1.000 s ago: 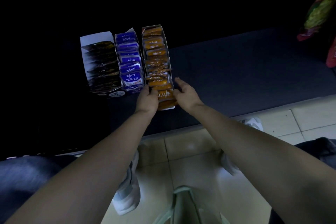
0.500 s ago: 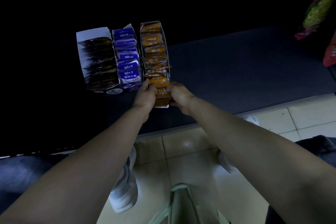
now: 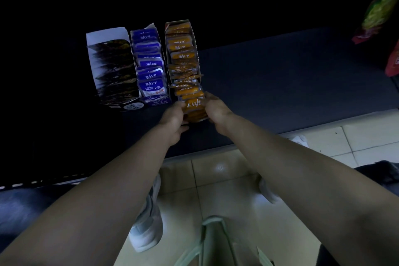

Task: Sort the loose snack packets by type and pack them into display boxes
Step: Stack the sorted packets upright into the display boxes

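Both hands (image 3: 195,112) grip orange packets (image 3: 192,104); three display boxes (image 3: 108,34).

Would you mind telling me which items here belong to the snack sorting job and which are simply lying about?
Part of the job:
- orange packet box, near end gripped by left hand and right hand
- blue packet box
- dark packet box

Just lying about:
- colourful bags at the far right
- white shoes on the tiled floor
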Action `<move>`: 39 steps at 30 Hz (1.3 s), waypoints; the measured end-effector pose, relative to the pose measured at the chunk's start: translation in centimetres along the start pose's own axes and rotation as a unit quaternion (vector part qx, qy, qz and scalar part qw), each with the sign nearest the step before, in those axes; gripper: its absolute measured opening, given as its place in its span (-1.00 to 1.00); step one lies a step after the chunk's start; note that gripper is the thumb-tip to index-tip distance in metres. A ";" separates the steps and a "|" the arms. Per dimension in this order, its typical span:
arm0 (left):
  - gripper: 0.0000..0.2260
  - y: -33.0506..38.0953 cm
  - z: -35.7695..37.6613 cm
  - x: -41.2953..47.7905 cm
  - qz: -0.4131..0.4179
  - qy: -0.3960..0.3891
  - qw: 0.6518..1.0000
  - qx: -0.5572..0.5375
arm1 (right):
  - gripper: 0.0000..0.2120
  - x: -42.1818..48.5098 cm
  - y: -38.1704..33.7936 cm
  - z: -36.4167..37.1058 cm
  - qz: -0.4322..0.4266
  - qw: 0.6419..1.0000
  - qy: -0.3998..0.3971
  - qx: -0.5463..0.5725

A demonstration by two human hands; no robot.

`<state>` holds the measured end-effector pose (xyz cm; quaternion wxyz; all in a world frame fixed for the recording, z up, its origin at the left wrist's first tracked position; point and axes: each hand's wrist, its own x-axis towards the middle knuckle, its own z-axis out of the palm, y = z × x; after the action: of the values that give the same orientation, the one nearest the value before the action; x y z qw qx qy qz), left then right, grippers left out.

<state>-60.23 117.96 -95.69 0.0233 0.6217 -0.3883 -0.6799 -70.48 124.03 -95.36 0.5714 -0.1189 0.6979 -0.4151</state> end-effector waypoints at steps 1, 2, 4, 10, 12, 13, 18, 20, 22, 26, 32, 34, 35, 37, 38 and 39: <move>-0.69 0.1 0.2 0.1 0.005 -0.002 1.000 0.000 | -0.73 0.4 0.1 0.0 -0.009 1.000 0.007 0.004; -0.71 0.3 0.3 0.1 0.011 0.000 1.000 0.008 | -0.73 0.7 0.2 -0.1 -0.013 1.000 0.008 0.012; -0.79 0.4 0.0 0.4 0.028 0.014 0.999 0.042 | -0.75 0.9 0.6 0.1 -0.022 1.000 -0.002 0.011; -0.71 0.0 -1.0 0.8 0.071 0.007 0.994 0.078 | -0.54 0.8 1.3 0.8 -0.026 0.999 -0.025 -0.003; -0.63 -0.1 -0.8 0.8 0.096 -0.008 0.992 0.085 | -0.44 0.8 1.4 0.6 -0.020 0.999 -0.029 0.007; -0.59 -0.1 -0.7 0.8 0.112 -0.012 0.990 0.085 | -0.40 0.6 1.5 0.5 -0.018 0.999 -0.029 0.017; -0.52 -0.5 -0.5 0.7 0.147 -0.012 0.986 0.082 | -0.45 0.5 1.7 1.3 -0.039 0.999 -0.033 0.011; -0.48 -0.6 -0.4 0.6 0.144 -0.019 0.985 0.091 | -0.45 0.7 1.6 1.5 -0.034 0.999 -0.034 0.011; -0.48 -0.4 -0.5 0.7 0.140 -0.017 0.985 0.096 | -0.47 0.7 1.4 1.3 -0.034 0.999 -0.042 -0.002; -0.46 -0.3 -0.8 0.8 0.148 -0.008 0.985 0.090 | -0.50 0.1 1.3 0.8 -0.041 0.998 -0.057 -0.005; -0.47 -0.8 -1.2 0.9 0.156 0.001 0.982 0.107 | -0.24 1.1 1.6 1.0 -0.021 0.999 -0.032 0.034; -0.47 -0.7 -1.2 1.0 0.160 0.012 0.982 0.100 | -0.20 1.5 1.6 0.7 -0.016 0.998 -0.021 0.049; -0.48 -0.6 -1.2 1.0 0.166 0.018 0.981 0.096 | -0.21 1.6 1.6 0.6 -0.017 0.998 -0.014 0.053; -0.52 -0.5 -0.9 0.8 0.197 0.034 0.975 0.098 | -0.25 2.0 1.3 0.3 -0.032 0.998 0.007 0.054; -0.54 -0.4 -0.7 0.6 0.215 0.046 0.970 0.106 | -0.28 2.1 1.1 0.3 -0.046 0.998 0.018 0.050; -0.55 -0.4 -0.5 0.5 0.229 0.058 0.965 0.115 | -0.32 2.2 0.9 0.3 -0.061 0.997 0.028 0.048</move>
<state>-59.72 117.68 -96.27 0.1296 0.5530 -0.5939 -0.5698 -70.70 123.03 -97.53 0.5304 -0.1218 0.6841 -0.4856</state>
